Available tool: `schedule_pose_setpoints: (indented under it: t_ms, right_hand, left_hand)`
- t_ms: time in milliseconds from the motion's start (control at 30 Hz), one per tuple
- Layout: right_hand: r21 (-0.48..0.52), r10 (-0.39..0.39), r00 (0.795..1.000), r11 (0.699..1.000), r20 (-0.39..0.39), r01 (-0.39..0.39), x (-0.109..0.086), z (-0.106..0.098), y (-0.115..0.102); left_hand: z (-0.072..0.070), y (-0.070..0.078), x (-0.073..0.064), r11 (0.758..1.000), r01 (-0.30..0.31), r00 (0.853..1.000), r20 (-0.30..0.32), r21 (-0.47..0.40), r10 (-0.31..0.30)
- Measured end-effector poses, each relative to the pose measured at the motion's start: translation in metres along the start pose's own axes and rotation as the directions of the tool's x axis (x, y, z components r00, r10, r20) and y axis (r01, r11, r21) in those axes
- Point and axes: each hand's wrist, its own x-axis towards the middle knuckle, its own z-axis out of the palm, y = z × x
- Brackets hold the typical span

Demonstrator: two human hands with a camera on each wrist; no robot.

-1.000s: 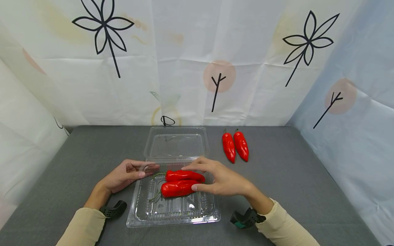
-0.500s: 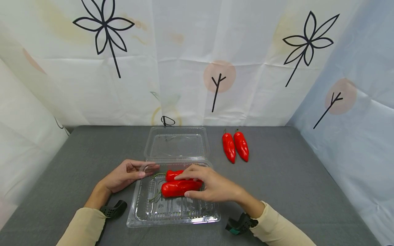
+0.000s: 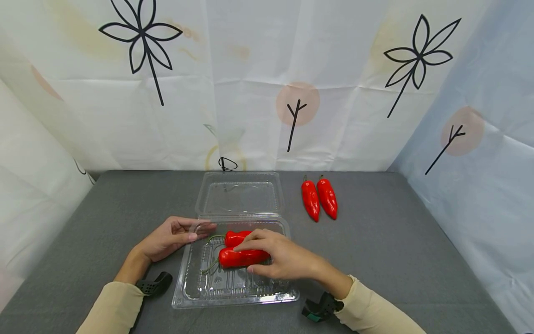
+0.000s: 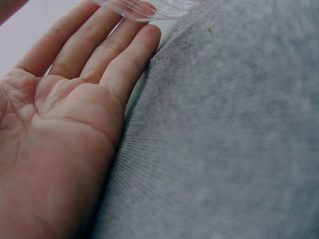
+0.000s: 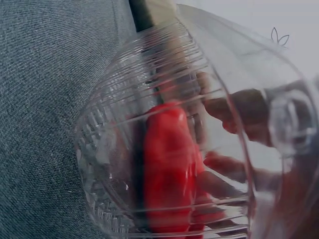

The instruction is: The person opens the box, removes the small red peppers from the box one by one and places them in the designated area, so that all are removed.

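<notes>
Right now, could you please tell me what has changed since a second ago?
The right hand has moved leftward and slightly back, over the nearer pepper in the clear container; any grip is unclear. The left hand, container and two outside peppers stayed put.

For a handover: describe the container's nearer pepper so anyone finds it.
On the gray table, find the clear container with its lid open. The nearer pepper lies inside, bright red and partly hidden by the right hand. Its red neighbour lies alongside, but this pepper lies farther from the lid.
</notes>
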Motion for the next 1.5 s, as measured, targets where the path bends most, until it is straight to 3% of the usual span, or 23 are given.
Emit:
schedule_pose_setpoints:
  t_ms: [733,1500]
  right_hand:
    - [-0.081,0.028,1.0,0.996,-0.001,-0.028,0.0009,0.0025,0.0013]
    - [-0.114,-0.01,0.999,0.993,0.048,0.015,0.0015,0.0044,0.0022]
  left_hand:
    - [-0.0008,-0.0014,0.0002,1.0,-0.002,1.0,0.003,-0.008,0.002]
    - [-0.0028,-0.0031,0.002,0.999,-0.034,0.999,0.036,-0.001,0.034]
